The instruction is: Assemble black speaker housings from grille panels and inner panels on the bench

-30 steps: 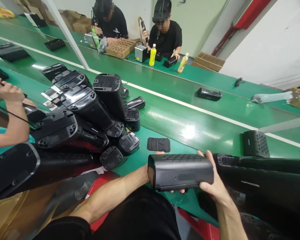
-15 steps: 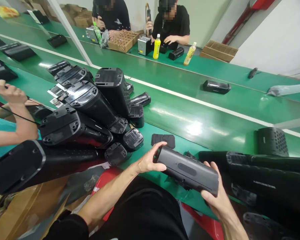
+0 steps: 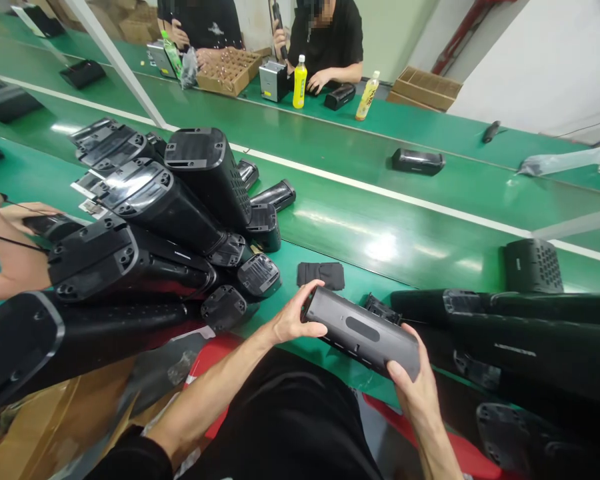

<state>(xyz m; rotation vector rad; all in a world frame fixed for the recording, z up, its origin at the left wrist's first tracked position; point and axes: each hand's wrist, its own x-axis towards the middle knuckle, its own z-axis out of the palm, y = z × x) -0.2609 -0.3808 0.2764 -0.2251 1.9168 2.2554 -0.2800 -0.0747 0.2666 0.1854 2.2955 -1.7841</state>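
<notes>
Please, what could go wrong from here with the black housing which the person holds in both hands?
The black housing might slip, since the left hand and right hand hold it near its ends. Turning it could knock the small black part just beyond it. The piled housings on the left rest on one another, so a bump might shift some.

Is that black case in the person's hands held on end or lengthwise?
Lengthwise: the case stretches across from the left hand at one end to the right hand at the other.
</notes>
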